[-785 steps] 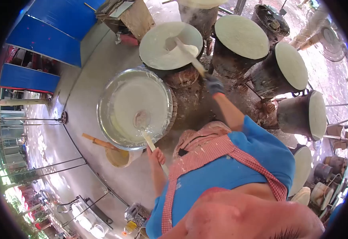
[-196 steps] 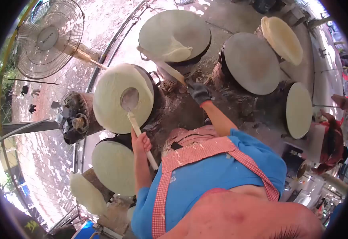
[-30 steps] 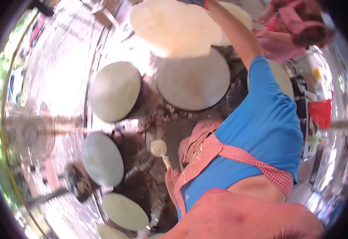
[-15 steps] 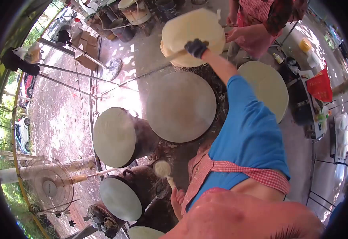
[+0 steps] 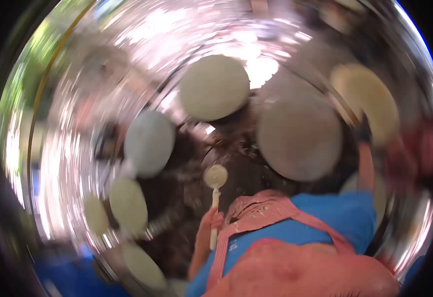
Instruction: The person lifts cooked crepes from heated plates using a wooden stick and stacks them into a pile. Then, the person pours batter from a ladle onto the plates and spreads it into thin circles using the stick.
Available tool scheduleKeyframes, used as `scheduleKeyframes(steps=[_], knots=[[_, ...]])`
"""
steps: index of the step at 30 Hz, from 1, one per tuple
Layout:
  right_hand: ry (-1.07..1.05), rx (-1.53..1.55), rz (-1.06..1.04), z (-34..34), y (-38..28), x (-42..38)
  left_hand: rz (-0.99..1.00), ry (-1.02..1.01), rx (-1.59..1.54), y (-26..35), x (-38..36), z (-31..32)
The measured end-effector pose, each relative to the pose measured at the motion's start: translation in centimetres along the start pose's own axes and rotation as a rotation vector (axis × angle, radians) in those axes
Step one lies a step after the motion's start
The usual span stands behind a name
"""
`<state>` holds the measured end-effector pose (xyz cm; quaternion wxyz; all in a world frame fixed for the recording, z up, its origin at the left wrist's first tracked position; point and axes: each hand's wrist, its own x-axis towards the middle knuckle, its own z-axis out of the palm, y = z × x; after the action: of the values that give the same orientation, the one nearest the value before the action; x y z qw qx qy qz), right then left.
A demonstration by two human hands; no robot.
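Note:
My left hand [image 5: 210, 221] is closed round the handle of a ladle [image 5: 215, 176], whose round cup holds pale batter over the dark area between the round plates. At the right, my right hand [image 5: 362, 131] wears a dark glove and is closed on a long thin stick [image 5: 343, 104]. The stick lies across or just above a pale yellow round sheet [image 5: 375, 94]. Left of that hand is a large grey round plate [image 5: 299, 138] with a bare-looking surface. A pale, coated round plate [image 5: 214, 88] stands farther left. Motion blur hides the gloved fingertips.
A bluish-grey round plate [image 5: 150, 143] stands at the left, with pale round plates [image 5: 129, 207] below it. Another round plate is partly hidden behind my right arm. A person in a reddish apron [image 5: 409, 153] is blurred at the right edge. Something blue [image 5: 78, 277] shows at lower left.
The view has swung to the left, so the plates and yellow sheet appear farther right. More plates show at lower left. Both hands still hold the ladle and stick.

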<state>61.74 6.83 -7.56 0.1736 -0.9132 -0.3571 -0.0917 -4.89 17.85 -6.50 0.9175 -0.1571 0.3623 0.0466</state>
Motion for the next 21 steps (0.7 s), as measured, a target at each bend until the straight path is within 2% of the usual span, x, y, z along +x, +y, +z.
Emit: scheduleKeyframes(steps=[1, 2, 3, 4, 5, 6, 8, 9, 10, 11, 12, 14, 15, 16, 17, 18, 20, 21], knots=[[-0.044, 0.333, 0.084, 0.4, -4.5, 0.8, 0.088, -0.156, -0.12, -1.0, 1.0, -0.9], [-0.169, 0.634, 0.191, 1.5, -8.0, 1.2, 0.381, 0.088, 0.086, -2.5, 1.2, -0.2], [-0.085, -0.013, -0.123, 7.6, -7.8, 3.0, 0.459, 0.157, -0.056, -3.5, 0.6, 1.2], [-0.434, 0.116, -0.023, 3.7, -17.1, 1.8, 0.506, 0.188, -0.09, -4.2, 0.6, 0.2], [-0.399, 0.125, -0.166, 5.2, -21.5, 0.4, 0.545, 0.277, -0.264, -5.6, -1.2, 3.4], [-0.355, 0.144, -0.292, 8.0, -24.9, -1.3, 0.589, 0.043, -0.33, -7.0, 0.1, -2.1], [-0.554, 0.69, -0.569, 15.8, -30.8, -4.4, 0.774, -0.001, -0.52, -11.3, -1.4, -2.0], [-1.096, 0.716, -0.467, 17.7, -35.4, -5.9, 0.791, -0.151, -0.68, -13.8, -2.1, -3.3], [-1.139, 0.734, -0.597, 11.2, -42.1, -11.6, 0.949, -0.173, -0.668, -15.1, -3.8, -5.0], [-1.131, 0.665, -0.882, 13.1, -45.0, -15.0, 1.112, -0.193, -0.655, -18.6, -4.6, -6.2], [-1.107, 0.583, -1.153, 15.0, -48.1, -18.1, 1.137, -0.214, -0.691, -21.4, -5.4, -7.6], [-1.052, 0.579, -1.489, 10.7, -53.7, -27.6, 1.456, -0.229, -0.756, -27.4, -6.9, -10.6], [-1.307, 0.507, -1.382, 4.0, -55.6, -32.5, 1.607, -0.133, -0.671, -30.3, -8.3, -11.4], [-1.344, 0.556, -1.447, 4.9, -57.8, -37.3, 1.69, -0.078, -0.69, -32.9, -8.9, -13.7], [-1.272, 0.391, -1.615, -0.4, -59.5, -42.2, 1.758, -0.015, -0.71, -35.5, -9.5, -16.1], [-0.675, 1.071, -2.159, 0.7, -60.9, -47.4, 1.748, -0.012, -0.729, -37.6, -10.6, -18.4], [-0.958, 0.711, -2.19, -3.4, -62.5, -57.4, 1.861, 0.375, -0.781, -41.1, -13.2, -22.8], [-0.821, 0.553, -2.334, -4.9, -63.8, -62.2, 1.862, 0.391, -0.776, -42.4, -14.0, -27.0]])
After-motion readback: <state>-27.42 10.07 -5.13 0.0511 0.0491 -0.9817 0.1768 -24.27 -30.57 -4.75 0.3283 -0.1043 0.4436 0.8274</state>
